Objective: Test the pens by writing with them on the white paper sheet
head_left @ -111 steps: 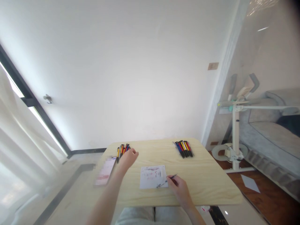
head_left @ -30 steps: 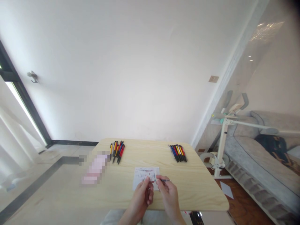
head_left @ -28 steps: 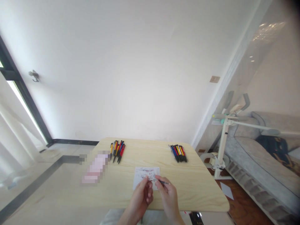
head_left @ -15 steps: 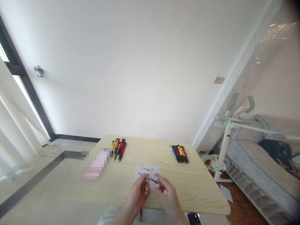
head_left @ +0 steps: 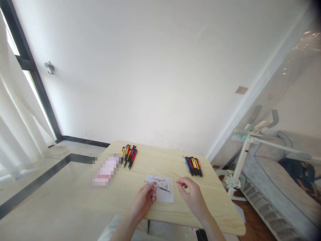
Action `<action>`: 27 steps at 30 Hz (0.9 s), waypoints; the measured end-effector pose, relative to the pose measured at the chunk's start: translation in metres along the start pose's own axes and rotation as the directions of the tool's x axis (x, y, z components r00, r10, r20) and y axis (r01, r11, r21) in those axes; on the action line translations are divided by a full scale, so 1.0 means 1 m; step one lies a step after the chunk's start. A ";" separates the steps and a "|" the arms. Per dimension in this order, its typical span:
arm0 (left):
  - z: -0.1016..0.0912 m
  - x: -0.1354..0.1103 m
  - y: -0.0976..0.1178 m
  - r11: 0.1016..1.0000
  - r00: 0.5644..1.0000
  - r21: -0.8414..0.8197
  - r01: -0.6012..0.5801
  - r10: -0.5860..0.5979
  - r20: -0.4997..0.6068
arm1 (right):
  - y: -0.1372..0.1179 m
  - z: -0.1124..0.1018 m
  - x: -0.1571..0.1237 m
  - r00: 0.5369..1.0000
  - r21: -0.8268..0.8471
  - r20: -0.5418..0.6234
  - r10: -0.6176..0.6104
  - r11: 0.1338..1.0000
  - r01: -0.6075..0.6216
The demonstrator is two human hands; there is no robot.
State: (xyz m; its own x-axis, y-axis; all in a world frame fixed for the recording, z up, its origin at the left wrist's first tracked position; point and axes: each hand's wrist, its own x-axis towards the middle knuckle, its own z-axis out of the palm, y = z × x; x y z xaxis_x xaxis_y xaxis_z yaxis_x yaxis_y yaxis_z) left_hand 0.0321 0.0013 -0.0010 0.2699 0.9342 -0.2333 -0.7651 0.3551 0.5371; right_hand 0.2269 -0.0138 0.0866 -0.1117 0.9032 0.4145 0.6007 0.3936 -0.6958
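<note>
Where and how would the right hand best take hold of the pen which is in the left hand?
Probably by its dark end, coming from the right: the left hand pinches the pen nearer the other end, so the dark end sticks out above the paper, towards the right hand. A thumb-and-finger pinch across the slim barrel should suit.

Left hand (head_left: 144,200) holds pen (head_left: 163,188) (slantwise).

Grey-black pen (head_left: 162,188), pale wood-grained table (head_left: 155,161)
</note>
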 end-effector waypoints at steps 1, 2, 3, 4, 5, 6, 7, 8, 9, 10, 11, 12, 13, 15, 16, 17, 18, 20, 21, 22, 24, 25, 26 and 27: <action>0.001 0.000 0.000 1.000 1.000 0.015 0.004 -0.004 0.000 | -0.006 0.000 0.003 0.999 -0.038 0.030 -0.015 0.999 0.016; 0.001 0.000 -0.001 0.999 1.000 0.032 0.005 -0.005 -0.002 | -0.012 0.001 0.006 0.997 -0.086 0.077 -0.029 0.996 0.036; 0.002 -0.001 -0.001 0.999 1.000 0.048 0.005 -0.004 -0.008 | -0.018 0.003 0.009 0.991 -0.136 0.126 -0.036 0.989 0.053; 0.003 -0.002 -0.001 0.998 1.000 0.062 0.005 -0.004 -0.014 | -0.023 0.005 0.012 0.984 -0.183 0.175 -0.042 0.980 0.074; 0.004 -0.002 -0.002 0.997 1.000 0.074 0.004 -0.003 -0.021 | -0.027 0.008 0.014 0.974 -0.232 0.223 -0.039 0.968 0.092; 0.004 -0.003 -0.002 0.997 1.000 0.081 0.003 -0.001 -0.025 | -0.030 0.011 0.017 0.964 -0.277 0.264 -0.034 0.955 0.109; 0.005 -0.003 -0.002 0.996 1.000 0.084 0.002 0.001 -0.027 | -0.032 0.014 0.019 0.953 -0.316 0.302 -0.029 0.940 0.129; 0.005 -0.003 -0.002 0.996 1.000 0.084 -0.001 0.003 -0.028 | -0.033 0.017 0.020 0.941 -0.348 0.337 -0.025 0.926 0.149; 0.004 -0.003 -0.002 0.997 1.000 0.082 -0.005 0.007 -0.028 | -0.034 0.020 0.022 0.930 -0.373 0.367 -0.021 0.913 0.168; 0.004 -0.003 -0.002 0.997 1.000 0.081 -0.008 0.010 -0.028 | -0.034 0.022 0.023 0.919 -0.391 0.395 -0.014 0.902 0.182; 0.003 -0.003 -0.002 0.997 1.000 0.079 -0.011 0.013 -0.026 | -0.034 0.024 0.024 0.909 -0.405 0.416 -0.006 0.894 0.191; 0.002 -0.003 -0.002 0.997 1.000 0.077 -0.013 0.015 -0.022 | -0.034 0.026 0.024 0.902 -0.415 0.432 0.005 0.889 0.194; 0.002 -0.003 -0.003 0.997 1.000 0.075 -0.016 0.017 -0.015 | -0.033 0.027 0.025 0.897 -0.424 0.442 0.016 0.885 0.193; 0.001 -0.002 -0.003 0.997 1.000 0.068 -0.020 0.020 -0.002 | -0.032 0.029 0.025 0.889 -0.438 0.457 0.039 0.879 0.187; 0.001 -0.002 -0.003 0.998 1.000 0.065 -0.021 0.021 0.003 | -0.032 0.030 0.024 0.886 -0.445 0.461 0.049 0.876 0.184; 0.000 -0.002 -0.003 0.998 1.000 0.061 -0.021 0.021 0.005 | -0.031 0.030 0.024 0.885 -0.455 0.462 0.060 0.872 0.179; 0.000 -0.002 -0.003 0.998 1.000 0.057 -0.020 0.020 0.005 | -0.031 0.031 0.024 0.883 -0.466 0.463 0.073 0.868 0.173; 0.000 -0.002 -0.003 0.998 1.000 0.055 -0.022 0.021 0.004 | -0.031 0.031 0.024 0.882 -0.486 0.463 0.093 0.858 0.165; 0.000 -0.002 -0.003 0.998 1.000 0.056 -0.023 0.023 0.003 | -0.031 0.031 0.024 0.880 -0.492 0.465 0.095 0.854 0.167; 0.000 -0.002 -0.003 0.998 1.000 0.057 -0.024 0.024 0.003 | -0.032 0.031 0.024 0.878 -0.497 0.469 0.094 0.850 0.175; -0.001 -0.002 -0.004 0.998 1.000 0.061 -0.026 0.025 0.013 | -0.033 0.030 0.025 0.872 -0.506 0.482 0.085 0.840 0.198; -0.002 -0.002 -0.004 0.998 0.999 0.064 -0.027 0.025 0.022 | -0.034 0.030 0.025 0.870 -0.512 0.487 0.082 0.833 0.209; -0.003 -0.002 -0.004 0.998 0.999 0.065 -0.027 0.025 0.031 | -0.034 0.030 0.026 0.867 -0.520 0.492 0.079 0.826 0.219; -0.003 -0.002 -0.004 0.997 0.999 0.066 -0.027 0.025 0.039 | -0.035 0.029 0.026 0.867 -0.528 0.493 0.079 0.819 0.225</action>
State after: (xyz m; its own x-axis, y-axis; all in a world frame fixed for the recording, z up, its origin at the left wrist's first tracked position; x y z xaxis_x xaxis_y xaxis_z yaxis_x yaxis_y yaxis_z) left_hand 0.0324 -0.0021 -0.0051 0.2736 0.9434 -0.1876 -0.7317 0.3308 0.5960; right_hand 0.1798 0.0010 0.1042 -0.4392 0.8983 0.0150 0.8847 0.4354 -0.1665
